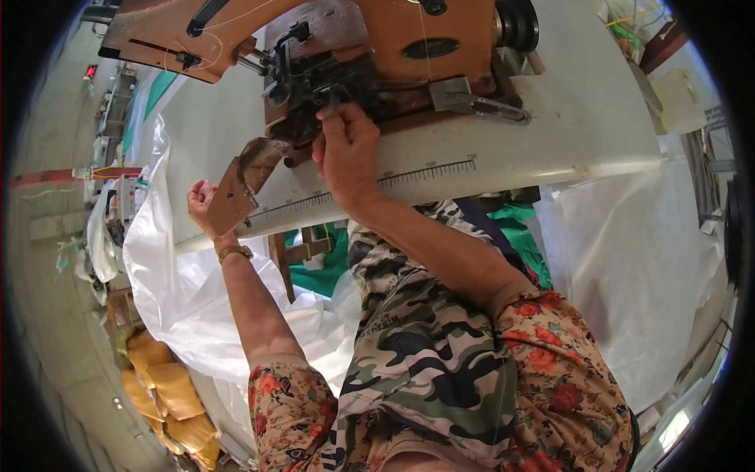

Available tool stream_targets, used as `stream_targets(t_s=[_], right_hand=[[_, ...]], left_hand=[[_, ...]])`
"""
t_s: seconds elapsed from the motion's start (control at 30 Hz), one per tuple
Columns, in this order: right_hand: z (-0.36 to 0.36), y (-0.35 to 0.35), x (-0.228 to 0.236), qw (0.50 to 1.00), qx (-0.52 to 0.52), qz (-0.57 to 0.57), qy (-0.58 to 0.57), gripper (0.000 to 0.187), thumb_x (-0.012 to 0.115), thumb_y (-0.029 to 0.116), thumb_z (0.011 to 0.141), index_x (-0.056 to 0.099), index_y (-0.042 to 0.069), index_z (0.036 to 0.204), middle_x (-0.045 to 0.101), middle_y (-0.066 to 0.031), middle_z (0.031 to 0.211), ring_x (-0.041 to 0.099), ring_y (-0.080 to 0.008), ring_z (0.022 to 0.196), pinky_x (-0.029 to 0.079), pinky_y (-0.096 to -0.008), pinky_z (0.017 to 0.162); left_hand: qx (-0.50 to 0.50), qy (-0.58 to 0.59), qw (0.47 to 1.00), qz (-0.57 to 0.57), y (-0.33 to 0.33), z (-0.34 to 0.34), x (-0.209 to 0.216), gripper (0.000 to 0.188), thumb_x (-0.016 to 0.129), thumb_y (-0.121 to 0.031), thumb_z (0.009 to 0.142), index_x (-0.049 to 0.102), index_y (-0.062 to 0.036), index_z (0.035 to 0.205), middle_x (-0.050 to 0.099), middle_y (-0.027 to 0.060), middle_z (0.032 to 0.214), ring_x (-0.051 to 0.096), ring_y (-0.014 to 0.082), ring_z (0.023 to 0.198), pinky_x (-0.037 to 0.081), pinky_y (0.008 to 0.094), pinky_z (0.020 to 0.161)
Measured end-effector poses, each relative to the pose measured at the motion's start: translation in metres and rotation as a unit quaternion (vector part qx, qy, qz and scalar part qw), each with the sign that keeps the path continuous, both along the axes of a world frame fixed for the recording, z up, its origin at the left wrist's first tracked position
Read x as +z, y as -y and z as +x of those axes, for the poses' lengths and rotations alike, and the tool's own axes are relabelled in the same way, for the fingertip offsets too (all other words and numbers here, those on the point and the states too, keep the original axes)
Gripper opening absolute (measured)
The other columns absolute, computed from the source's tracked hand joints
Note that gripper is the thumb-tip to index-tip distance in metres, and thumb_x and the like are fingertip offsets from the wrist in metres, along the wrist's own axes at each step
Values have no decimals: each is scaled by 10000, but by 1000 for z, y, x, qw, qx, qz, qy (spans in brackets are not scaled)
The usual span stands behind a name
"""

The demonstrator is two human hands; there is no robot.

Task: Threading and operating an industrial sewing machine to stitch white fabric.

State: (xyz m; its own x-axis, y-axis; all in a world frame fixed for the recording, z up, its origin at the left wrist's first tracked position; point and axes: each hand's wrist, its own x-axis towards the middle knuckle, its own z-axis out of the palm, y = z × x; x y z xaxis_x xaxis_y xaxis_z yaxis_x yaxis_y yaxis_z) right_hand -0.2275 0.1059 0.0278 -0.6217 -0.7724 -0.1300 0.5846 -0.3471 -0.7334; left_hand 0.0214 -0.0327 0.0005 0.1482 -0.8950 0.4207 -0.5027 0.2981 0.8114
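An orange-brown industrial sewing machine [448, 39] stands across the far side of the white table. Its dark inner mechanism [322, 90] is exposed, and a hinged brown cover plate [233, 197] is swung out toward me. My right hand [350, 153] reaches into the mechanism, fingers closed in a pinch; what they grip is too small to make out. Left of the cover plate is my left hand [203, 200], its fingers curled and partly hidden by the plate. Whether it holds anything cannot be seen. Fine white thread runs over the machine's body.
A printed ruler scale [429, 170] runs along the near edge of the white table [582, 134]. White woven sheeting [189, 307] hangs at the left, with more sheeting [621, 267] at the right. Yellow-orange bundles [165, 385] lie at the lower left. A black handwheel [519, 25] juts from the machine's right end.
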Motion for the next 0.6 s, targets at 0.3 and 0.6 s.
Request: stream_targets(t_s=[0.3, 0.6], right_hand=[[0, 0, 2, 1000, 14, -2, 13, 128, 485, 182, 889, 537, 68, 864, 471, -7, 507, 400, -66, 379, 305, -224, 322], [1, 4, -2, 1000, -8, -2, 1, 133, 481, 177, 893, 541, 59, 877, 474, -14, 506, 399, -68, 375, 312, -227, 325]], left_hand=[[3, -6, 1000, 9, 0, 0, 2, 165, 571, -109, 876, 542, 22, 973, 577, 21, 707, 513, 73, 608, 432, 197, 535], [6, 4, 1000, 17, -1, -4, 5, 162, 569, -110, 879, 538, 20, 969, 568, 17, 701, 500, 70, 599, 429, 196, 531]])
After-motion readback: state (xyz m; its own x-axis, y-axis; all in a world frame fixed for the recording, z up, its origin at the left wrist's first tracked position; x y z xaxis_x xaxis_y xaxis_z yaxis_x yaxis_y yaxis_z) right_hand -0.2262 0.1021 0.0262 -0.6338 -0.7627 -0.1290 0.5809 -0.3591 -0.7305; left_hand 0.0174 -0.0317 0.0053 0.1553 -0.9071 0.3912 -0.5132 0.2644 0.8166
